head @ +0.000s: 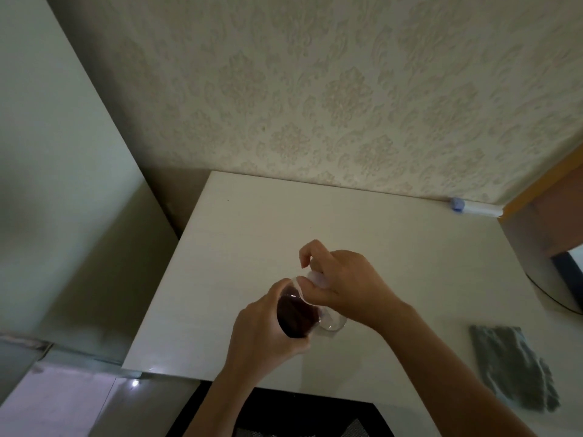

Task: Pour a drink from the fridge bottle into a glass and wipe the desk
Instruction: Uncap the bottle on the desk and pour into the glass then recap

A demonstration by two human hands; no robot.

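A clear plastic bottle [295, 313] holding dark drink stands over the white desk [252, 234], near its middle. My left hand [262, 329] is wrapped around the bottle's body. My right hand [344, 282] reaches over the top, its fingers closed around the white cap [317, 280]. Just right of the bottle, partly hidden under my right wrist, stands a clear glass [331, 323] on the desk. A grey cloth [514, 367] lies flat near the desk's right front corner.
The desk backs onto a patterned wall. A small white tube with a blue cap [473, 208] lies along the back edge at right. A pale tall cabinet side [63, 184] stands on the left. A dark chair [284, 417] sits below the front edge.
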